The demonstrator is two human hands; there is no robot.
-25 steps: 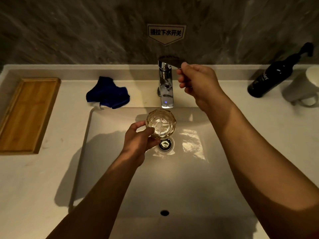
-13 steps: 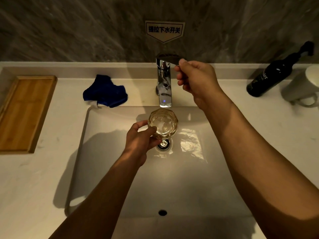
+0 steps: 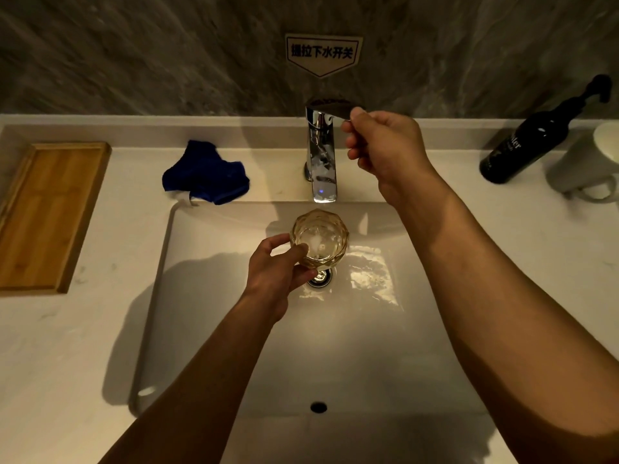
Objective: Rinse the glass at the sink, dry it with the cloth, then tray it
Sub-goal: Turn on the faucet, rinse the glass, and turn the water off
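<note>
The left hand (image 3: 278, 269) grips the glass (image 3: 320, 238) by its side, holding it upright over the sink (image 3: 351, 346) just below the tap (image 3: 321, 155) spout and above the drain (image 3: 320, 277). The right hand (image 3: 385, 152) pinches the tap lever (image 3: 330, 107) between thumb and fingers. Water may be running, though the dim view hides any stream. The blue cloth (image 3: 206, 177) lies crumpled on the bench (image 3: 67, 346) left of the tap; the wooden tray (image 3: 47, 216) sits farther left.

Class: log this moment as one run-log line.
stage: rinse | left hand: holds glass under faucet | right hand: on faucet lever | cloth, tray: untouched
</note>
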